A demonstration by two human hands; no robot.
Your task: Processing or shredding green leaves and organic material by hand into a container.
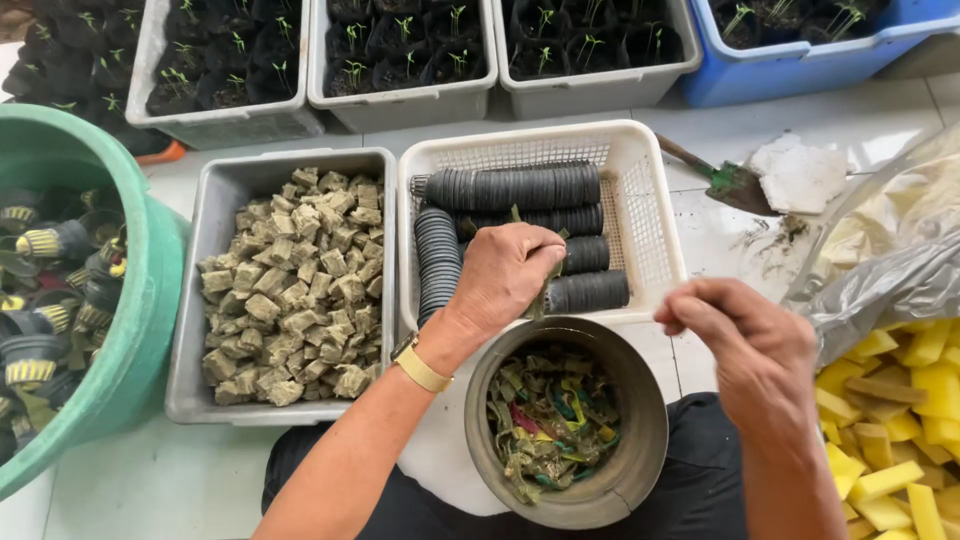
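At left of the frame stands the green tub (150,300), then the grey tray of cubes (290,290). In the white basket (640,200) we keep the black pot stacks (520,187) in rows. Our left hand (505,275) grips one stack (585,292) at the basket's lower edge, best held square. Our right hand (750,340), fingers pinched, hangs beside the round bucket (640,400), apart from the stacks.
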